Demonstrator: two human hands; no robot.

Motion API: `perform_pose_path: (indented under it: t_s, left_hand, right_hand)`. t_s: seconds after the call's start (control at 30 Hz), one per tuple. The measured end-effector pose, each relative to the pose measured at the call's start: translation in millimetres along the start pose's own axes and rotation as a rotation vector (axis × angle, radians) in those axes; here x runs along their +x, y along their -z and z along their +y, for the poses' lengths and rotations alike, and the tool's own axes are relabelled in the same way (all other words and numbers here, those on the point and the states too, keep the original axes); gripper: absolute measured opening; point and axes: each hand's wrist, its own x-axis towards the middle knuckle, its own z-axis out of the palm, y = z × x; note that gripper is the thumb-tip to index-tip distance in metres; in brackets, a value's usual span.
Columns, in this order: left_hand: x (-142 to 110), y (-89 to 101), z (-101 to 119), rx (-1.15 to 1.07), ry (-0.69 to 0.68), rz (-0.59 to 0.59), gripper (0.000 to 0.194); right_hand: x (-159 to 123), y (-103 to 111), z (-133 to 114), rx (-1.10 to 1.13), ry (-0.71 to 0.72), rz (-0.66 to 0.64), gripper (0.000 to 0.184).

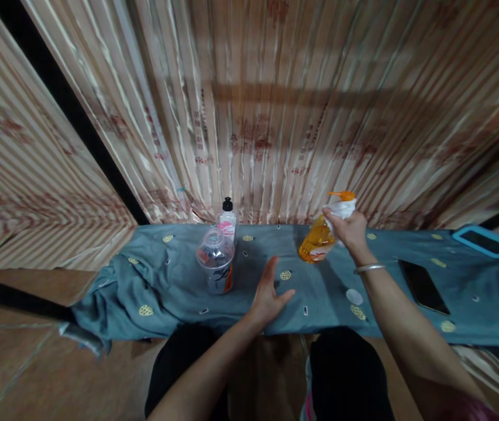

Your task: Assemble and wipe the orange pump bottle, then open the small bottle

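My right hand (351, 229) is closed around a white cloth (342, 208), pressing it against the neck of a tilted orange pump bottle (317, 241) that leans on the blue-grey patterned cover (170, 280). A bangle sits on that wrist. My left hand (269, 292) hovers over the cover's front middle, fingers stretched out and holding nothing. To its left stands a clear plastic cup with a domed lid (216, 262), and behind the cup is a small white bottle with a black cap (227, 220).
A dark phone (423, 285) lies on the cover to the right, and a blue-framed tablet (486, 241) sits at the far right. A small white disc (354, 296) rests near my right forearm. Striped curtains hang close behind. My knees are below the front edge.
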Motion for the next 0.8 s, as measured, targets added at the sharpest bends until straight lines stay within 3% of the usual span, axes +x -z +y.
perform_pose_path:
  t_s: [0.17, 0.33, 0.57, 0.8]
  left_hand:
    - [-1.7, 8.0, 0.4, 0.007, 0.020, 0.028, 0.082]
    - [-6.0, 18.9, -3.9, 0.009, 0.008, 0.084, 0.079]
    - [-18.9, 30.8, -6.2, 0.038, 0.033, 0.066, 0.075]
    - [-20.7, 28.8, -6.8, 0.042, 0.014, 0.056, 0.074]
  right_hand:
    - [27.7, -7.9, 11.5, -0.055, -0.018, 0.019, 0.030]
    - [35.7, -13.6, 10.9, -0.065, -0.019, 0.015, 0.029]
    - [13.5, -17.2, 13.8, -0.018, -0.051, 0.058, 0.024]
    - [-18.8, -33.8, 41.5, 0.137, -0.064, 0.040, 0.032]
